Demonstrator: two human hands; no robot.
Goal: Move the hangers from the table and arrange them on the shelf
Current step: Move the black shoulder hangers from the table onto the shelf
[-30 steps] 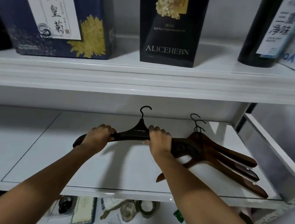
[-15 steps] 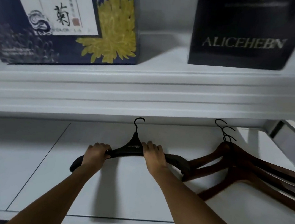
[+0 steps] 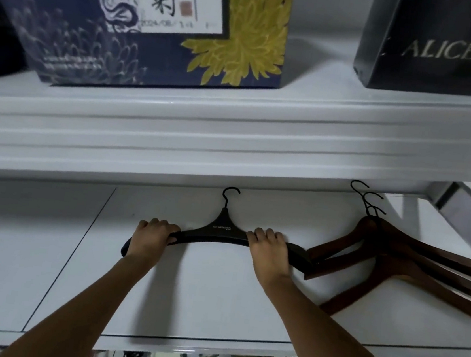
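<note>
A black hanger point(image 3: 221, 231) with a thin metal hook lies across the white lower shelf point(image 3: 213, 300), hook pointing to the back wall. My left hand point(image 3: 151, 237) grips its left arm and my right hand point(image 3: 268, 252) grips its right arm. The hanger's right tip touches or overlaps a pile of brown wooden hangers point(image 3: 396, 257) that lie on the right part of the same shelf, their hooks bunched near the back.
The upper shelf's thick white front edge point(image 3: 233, 136) overhangs the lower one. On it stand a dark blue box with a yellow flower point(image 3: 163, 30) and a black box with gold lettering point(image 3: 446, 47). Small items show on a lower level below the shelf front.
The view has closed in on the shelf. Both hands have carried the black hanger deeper onto the lower shelf, still holding both its arms.
</note>
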